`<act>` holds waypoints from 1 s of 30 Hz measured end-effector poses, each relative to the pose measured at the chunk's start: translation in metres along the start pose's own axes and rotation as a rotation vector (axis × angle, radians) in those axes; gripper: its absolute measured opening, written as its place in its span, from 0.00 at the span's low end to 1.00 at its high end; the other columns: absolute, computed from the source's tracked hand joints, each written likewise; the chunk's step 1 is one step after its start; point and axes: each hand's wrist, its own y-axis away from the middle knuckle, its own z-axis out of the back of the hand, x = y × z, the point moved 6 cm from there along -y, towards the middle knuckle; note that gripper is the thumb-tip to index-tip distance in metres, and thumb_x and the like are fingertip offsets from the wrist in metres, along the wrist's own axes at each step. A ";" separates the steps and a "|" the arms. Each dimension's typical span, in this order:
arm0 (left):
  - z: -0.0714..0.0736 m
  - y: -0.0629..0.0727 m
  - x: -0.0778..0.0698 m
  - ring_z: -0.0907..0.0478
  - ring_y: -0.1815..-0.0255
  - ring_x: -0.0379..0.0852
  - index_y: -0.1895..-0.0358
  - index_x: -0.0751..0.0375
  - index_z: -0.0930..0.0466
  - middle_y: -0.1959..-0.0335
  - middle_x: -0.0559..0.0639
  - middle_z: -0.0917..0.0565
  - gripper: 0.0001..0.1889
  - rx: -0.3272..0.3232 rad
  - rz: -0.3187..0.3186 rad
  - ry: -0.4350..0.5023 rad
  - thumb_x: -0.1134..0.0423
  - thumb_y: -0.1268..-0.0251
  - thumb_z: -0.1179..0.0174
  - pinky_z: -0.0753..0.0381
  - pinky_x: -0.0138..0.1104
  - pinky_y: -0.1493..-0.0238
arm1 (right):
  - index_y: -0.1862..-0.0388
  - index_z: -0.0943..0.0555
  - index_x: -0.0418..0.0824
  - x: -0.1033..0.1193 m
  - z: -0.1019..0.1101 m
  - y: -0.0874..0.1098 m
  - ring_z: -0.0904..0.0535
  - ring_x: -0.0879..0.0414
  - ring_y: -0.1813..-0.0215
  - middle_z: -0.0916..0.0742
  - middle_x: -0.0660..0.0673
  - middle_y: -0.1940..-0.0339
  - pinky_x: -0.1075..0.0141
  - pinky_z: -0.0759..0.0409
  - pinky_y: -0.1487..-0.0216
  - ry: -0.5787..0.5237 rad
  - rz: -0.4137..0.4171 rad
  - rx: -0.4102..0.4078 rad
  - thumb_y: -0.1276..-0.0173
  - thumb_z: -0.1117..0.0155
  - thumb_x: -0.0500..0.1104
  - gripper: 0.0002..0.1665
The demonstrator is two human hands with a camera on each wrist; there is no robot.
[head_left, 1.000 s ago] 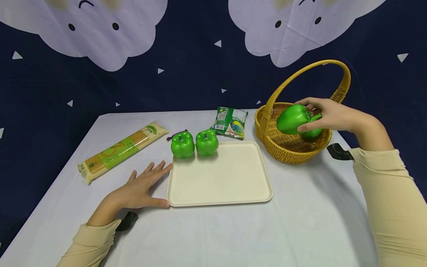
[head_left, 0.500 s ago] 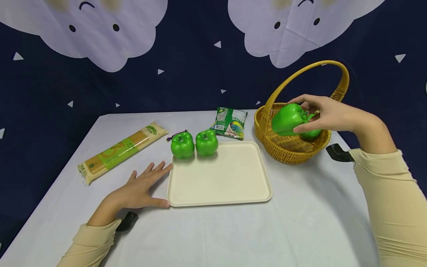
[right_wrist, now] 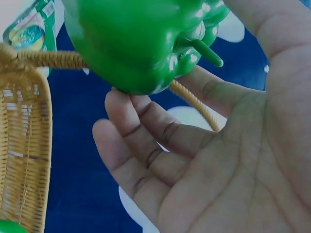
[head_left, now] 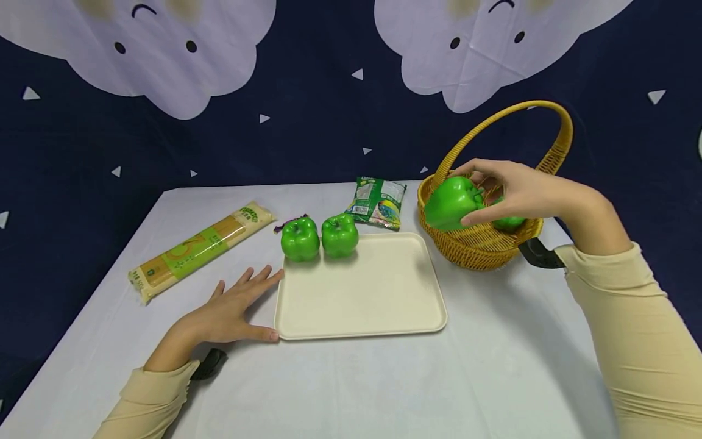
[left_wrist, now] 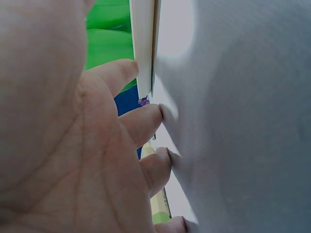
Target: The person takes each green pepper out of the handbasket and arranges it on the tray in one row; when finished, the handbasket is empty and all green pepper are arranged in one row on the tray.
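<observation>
My right hand [head_left: 515,186] grips a glossy green bell pepper [head_left: 452,204] between thumb and fingers, over the left side of the wicker basket [head_left: 471,255]. In the right wrist view the held pepper [right_wrist: 131,43] shows its stem toward the palm. Another green pepper [head_left: 509,223] lies inside the basket, partly hidden by the hand. Two more peppers, a left one [head_left: 300,239] and a right one [head_left: 340,235], sit at the back left corner of the cream tray [head_left: 362,292]. Fingers spread, my left hand [head_left: 227,311] touches the tray's left edge with its fingertips and thumb.
A long noodle packet [head_left: 200,250] lies slantwise at the left. Behind the tray is a green snack bag [head_left: 377,202], and a small purple-wrapped item [head_left: 289,222] shows behind the left pepper. The basket's tall handle [head_left: 504,113] arches up behind the right hand.
My right hand has carried the pepper leftward, from over the basket's middle to its left rim. The left hand stays in place at the tray.
</observation>
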 end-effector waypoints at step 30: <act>-0.001 -0.001 0.001 0.61 0.12 0.78 0.11 0.38 0.49 0.10 0.64 0.50 0.64 0.002 0.006 0.006 0.27 0.50 0.23 0.70 0.85 0.28 | 0.26 0.25 0.45 0.055 -0.066 -0.061 0.15 0.47 0.45 0.12 0.39 0.41 0.48 0.14 0.38 0.122 0.106 0.213 0.38 0.16 0.55 0.45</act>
